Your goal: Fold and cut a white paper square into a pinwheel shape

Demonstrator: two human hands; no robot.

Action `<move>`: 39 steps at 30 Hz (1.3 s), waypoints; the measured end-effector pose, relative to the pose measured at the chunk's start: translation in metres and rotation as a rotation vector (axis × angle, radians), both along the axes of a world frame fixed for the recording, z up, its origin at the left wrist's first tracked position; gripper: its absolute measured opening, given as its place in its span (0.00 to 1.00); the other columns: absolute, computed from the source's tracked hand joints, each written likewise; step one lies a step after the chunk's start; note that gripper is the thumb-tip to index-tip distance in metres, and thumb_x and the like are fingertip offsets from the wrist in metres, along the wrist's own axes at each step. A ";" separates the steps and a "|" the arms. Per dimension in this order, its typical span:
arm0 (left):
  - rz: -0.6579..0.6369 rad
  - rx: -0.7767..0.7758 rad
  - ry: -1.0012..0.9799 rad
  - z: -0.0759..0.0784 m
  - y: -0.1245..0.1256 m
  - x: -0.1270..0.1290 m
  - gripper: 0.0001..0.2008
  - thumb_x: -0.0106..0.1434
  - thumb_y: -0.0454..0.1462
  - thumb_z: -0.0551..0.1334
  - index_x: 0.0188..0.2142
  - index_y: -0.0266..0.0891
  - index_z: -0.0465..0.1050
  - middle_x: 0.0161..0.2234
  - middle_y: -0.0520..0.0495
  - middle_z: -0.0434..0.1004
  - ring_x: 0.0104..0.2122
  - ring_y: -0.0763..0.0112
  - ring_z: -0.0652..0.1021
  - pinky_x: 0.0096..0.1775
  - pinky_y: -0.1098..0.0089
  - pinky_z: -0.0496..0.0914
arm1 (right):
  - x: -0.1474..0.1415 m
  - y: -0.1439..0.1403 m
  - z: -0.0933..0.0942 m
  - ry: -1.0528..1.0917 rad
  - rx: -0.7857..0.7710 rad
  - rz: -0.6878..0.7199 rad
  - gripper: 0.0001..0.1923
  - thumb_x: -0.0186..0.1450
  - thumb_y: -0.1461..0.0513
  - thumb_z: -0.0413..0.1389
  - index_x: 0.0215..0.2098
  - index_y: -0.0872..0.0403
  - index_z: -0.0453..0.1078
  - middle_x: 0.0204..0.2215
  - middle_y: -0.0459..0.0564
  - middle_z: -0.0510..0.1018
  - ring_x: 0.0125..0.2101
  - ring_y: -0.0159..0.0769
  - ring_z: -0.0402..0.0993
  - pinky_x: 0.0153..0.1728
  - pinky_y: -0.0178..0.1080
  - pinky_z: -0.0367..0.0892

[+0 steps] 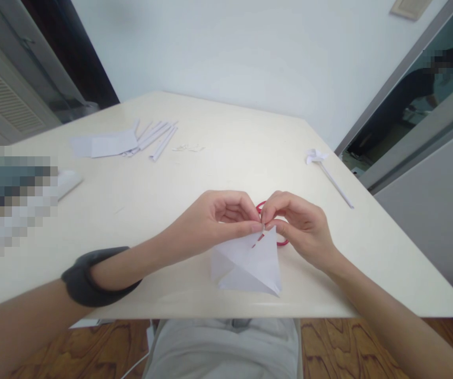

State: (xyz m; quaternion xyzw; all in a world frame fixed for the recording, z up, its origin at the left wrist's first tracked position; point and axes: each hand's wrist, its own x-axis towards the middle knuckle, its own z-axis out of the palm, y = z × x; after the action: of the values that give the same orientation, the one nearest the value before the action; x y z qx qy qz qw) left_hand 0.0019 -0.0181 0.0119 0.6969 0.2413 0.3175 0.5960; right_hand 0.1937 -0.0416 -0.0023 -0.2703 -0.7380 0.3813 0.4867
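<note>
A white sheet of paper (pixel 245 263) with creases and a cut slit near its top hangs just over the front of the table. My left hand (pixel 226 216) pinches its upper edge between thumb and fingers. Close against it, the fingertips of my right hand (pixel 301 223) pinch the same edge; what exactly lies between the fingertips is too small to tell. Behind the paper and my right hand lie red-handled scissors (pixel 283 243), mostly hidden, with red showing through the slit.
On the cream table (pixel 230 142), a paper pinwheel (pixel 315 156) on a rolled stick lies at right. Rolled paper sticks (pixel 165 142), flat paper (pixel 113 143) and small scraps (pixel 189 149) lie back left. A white roll (pixel 69 184) is at left. Through an opening at right, a person (pixel 411 97) bends forward.
</note>
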 end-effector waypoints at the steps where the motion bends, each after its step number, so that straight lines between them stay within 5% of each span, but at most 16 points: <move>1: 0.010 0.020 0.011 0.000 0.000 0.000 0.02 0.59 0.33 0.62 0.29 0.38 0.71 0.27 0.54 0.77 0.30 0.76 0.78 0.33 0.77 0.73 | 0.000 0.000 0.000 0.001 0.000 0.001 0.04 0.62 0.68 0.56 0.34 0.54 0.71 0.30 0.46 0.72 0.33 0.32 0.70 0.40 0.39 0.65; 6: 0.062 0.213 0.051 0.000 -0.003 0.000 0.02 0.59 0.34 0.61 0.30 0.38 0.70 0.28 0.53 0.76 0.30 0.76 0.77 0.35 0.75 0.73 | -0.001 0.000 -0.001 0.007 0.032 0.012 0.06 0.62 0.70 0.56 0.34 0.53 0.71 0.29 0.45 0.73 0.33 0.32 0.70 0.39 0.38 0.65; 21: 0.344 1.146 0.167 -0.002 -0.012 -0.002 0.05 0.57 0.28 0.61 0.31 0.39 0.71 0.29 0.52 0.78 0.29 0.76 0.76 0.31 0.76 0.69 | -0.003 -0.002 -0.002 0.021 0.058 -0.003 0.05 0.62 0.68 0.55 0.34 0.53 0.71 0.29 0.46 0.72 0.32 0.33 0.69 0.35 0.37 0.65; 39: 0.408 1.221 0.152 -0.005 -0.016 -0.002 0.07 0.53 0.28 0.64 0.28 0.39 0.68 0.26 0.55 0.78 0.26 0.77 0.77 0.26 0.77 0.68 | -0.007 -0.004 -0.002 0.098 -0.030 0.052 0.05 0.60 0.69 0.58 0.33 0.53 0.71 0.29 0.46 0.72 0.31 0.31 0.68 0.31 0.34 0.66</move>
State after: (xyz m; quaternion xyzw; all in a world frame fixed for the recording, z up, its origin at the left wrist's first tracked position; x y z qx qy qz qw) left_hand -0.0003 -0.0343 0.0069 0.8711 0.1867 0.4542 0.0016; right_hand 0.1866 -0.0452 -0.0045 -0.2393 -0.7142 0.4177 0.5081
